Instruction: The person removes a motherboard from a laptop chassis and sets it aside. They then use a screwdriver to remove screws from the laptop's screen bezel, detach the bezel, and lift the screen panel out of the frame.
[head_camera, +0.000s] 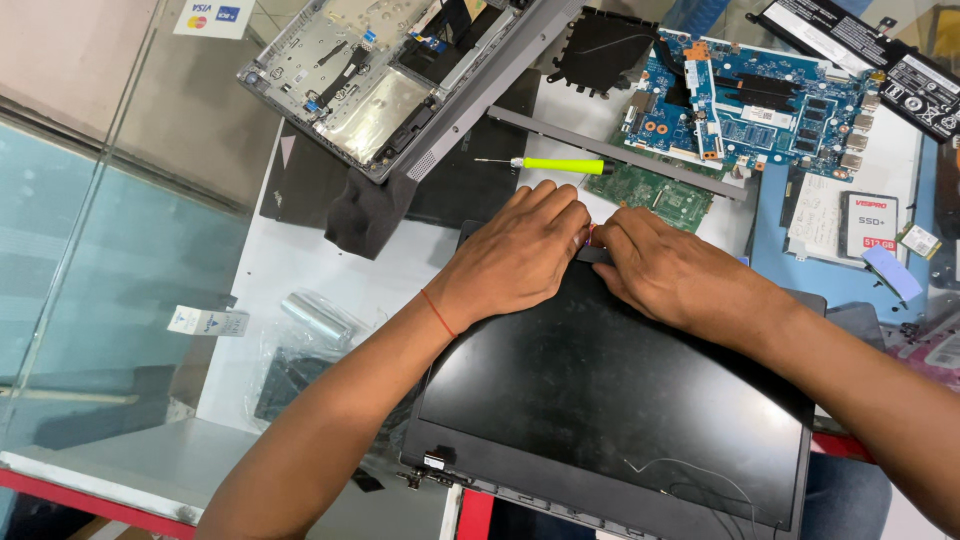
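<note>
dark laptop screen lies nearest; white-and-red box far right; white sticker top left; white label left.

Left hand and right hand palm-down, fingers nearly touching.

Laptop screen panel is glossy black. Just past its far edge there's a neon yellow-green screwdriver, a blue motherboard, a smaller green circuit board, plus a silver-grey laptop chassis.
</note>
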